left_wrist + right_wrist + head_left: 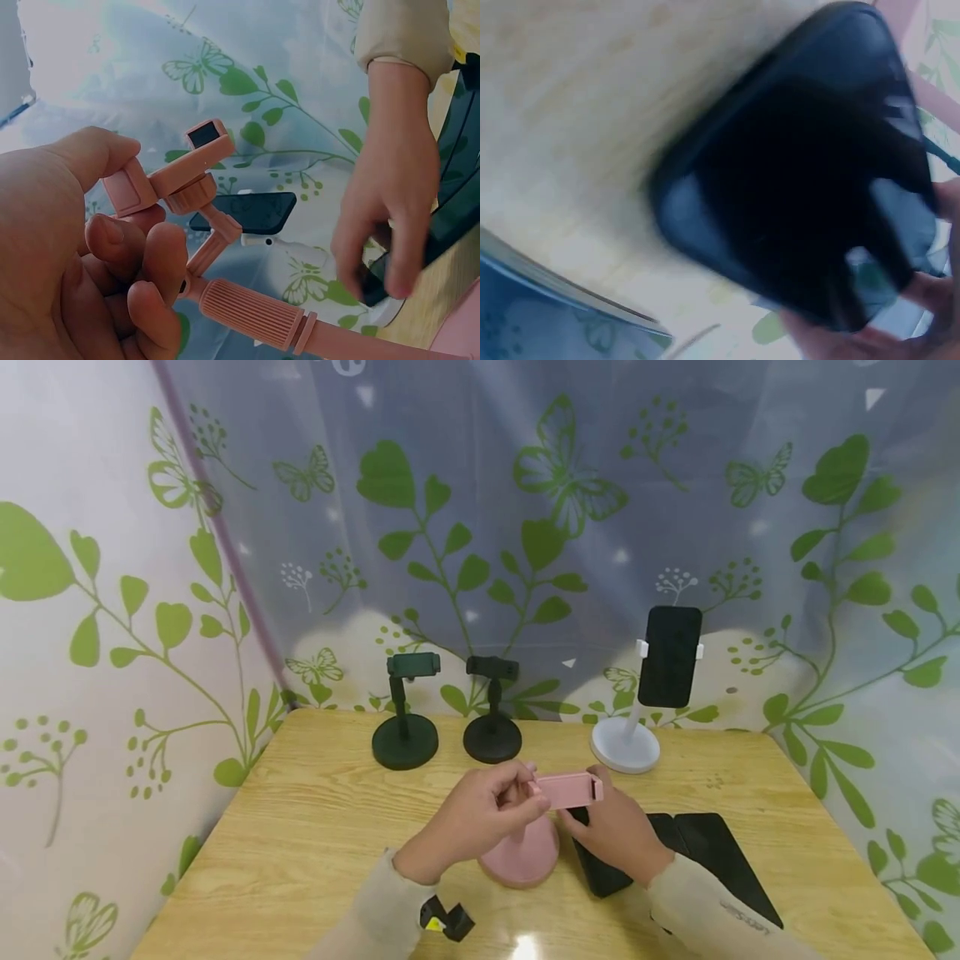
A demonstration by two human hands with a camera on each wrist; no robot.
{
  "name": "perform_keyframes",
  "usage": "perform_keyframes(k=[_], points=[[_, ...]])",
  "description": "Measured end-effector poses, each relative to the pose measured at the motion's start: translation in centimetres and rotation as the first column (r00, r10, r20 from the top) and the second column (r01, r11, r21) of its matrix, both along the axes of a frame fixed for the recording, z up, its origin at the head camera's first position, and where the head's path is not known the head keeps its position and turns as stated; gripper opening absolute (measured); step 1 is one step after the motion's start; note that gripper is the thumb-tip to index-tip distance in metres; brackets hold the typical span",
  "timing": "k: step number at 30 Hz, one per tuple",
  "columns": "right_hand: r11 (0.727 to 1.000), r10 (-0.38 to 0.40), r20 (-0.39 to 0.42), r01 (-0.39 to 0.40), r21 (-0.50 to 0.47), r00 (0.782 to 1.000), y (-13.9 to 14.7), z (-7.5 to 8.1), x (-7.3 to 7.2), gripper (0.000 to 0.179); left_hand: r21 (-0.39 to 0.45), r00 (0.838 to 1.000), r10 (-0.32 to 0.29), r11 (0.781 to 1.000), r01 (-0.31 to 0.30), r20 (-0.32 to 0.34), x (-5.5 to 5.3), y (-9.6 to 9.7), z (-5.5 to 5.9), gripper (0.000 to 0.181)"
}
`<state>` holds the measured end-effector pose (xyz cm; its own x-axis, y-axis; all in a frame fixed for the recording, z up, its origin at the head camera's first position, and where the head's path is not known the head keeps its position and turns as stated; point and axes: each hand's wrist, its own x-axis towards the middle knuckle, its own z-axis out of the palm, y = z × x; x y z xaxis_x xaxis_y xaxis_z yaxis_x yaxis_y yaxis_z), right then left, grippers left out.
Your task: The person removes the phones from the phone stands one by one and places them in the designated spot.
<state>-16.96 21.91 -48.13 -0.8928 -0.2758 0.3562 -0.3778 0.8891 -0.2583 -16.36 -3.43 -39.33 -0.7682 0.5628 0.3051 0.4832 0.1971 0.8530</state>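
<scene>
A pink phone stand [567, 791] stands on the table in front of me, its round base [523, 858] under my hands. My left hand [480, 817] pinches the left end of its clamp between thumb and fingers. In the left wrist view the clamp [191, 166] is tilted above a jointed neck and ribbed collar [251, 309], with its far jaw free. To the right of the stand, my right hand [626, 833] grips a black smartphone [603, 875] by its upper end. The phone's dark, glossy face [772, 172] fills much of the right wrist view, with fingertips [928, 291] at its edge.
Two black phones [722, 843] lie side by side under my right forearm. Along the back stand a dark green phone stand [405, 742], a black one [492, 739] and a white one [625, 745] carrying a phone [671, 656]. A patterned curtain [480, 527] hangs behind the table.
</scene>
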Motion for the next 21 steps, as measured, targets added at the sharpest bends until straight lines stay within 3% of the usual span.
perform_keyframes(k=[4,8,11,16,21], points=[[0.996,-0.012,0.0,0.012,0.085,1.0,-0.6,-0.6,0.0,0.047,-0.006,1.0,-0.007,1.0,0.007,-0.006,0.1,0.0,0.1,0.015],[0.992,-0.061,0.051,0.055,0.11,0.997,-0.8,-1.0,-0.2,0.044,-0.006,1.0,-0.011,1.0,0.011,-0.012,0.0,0.1,0.1,0.017],[0.986,-0.074,0.042,0.067,0.152,0.996,-0.7,-1.3,-0.3,0.039,0.0,1.0,-0.017,1.0,0.017,-0.012,-0.1,0.2,0.1,0.017],[0.968,-0.093,0.037,0.081,0.236,0.995,-0.5,-1.7,-0.6,0.041,0.009,1.0,-0.021,1.0,0.021,-0.016,-0.2,0.2,-0.1,0.016],[0.961,-0.096,0.069,0.075,0.264,0.993,-0.8,-1.1,-0.8,0.046,-0.007,1.0,0.005,1.0,-0.006,-0.023,-0.3,-0.1,-0.1,0.015]])
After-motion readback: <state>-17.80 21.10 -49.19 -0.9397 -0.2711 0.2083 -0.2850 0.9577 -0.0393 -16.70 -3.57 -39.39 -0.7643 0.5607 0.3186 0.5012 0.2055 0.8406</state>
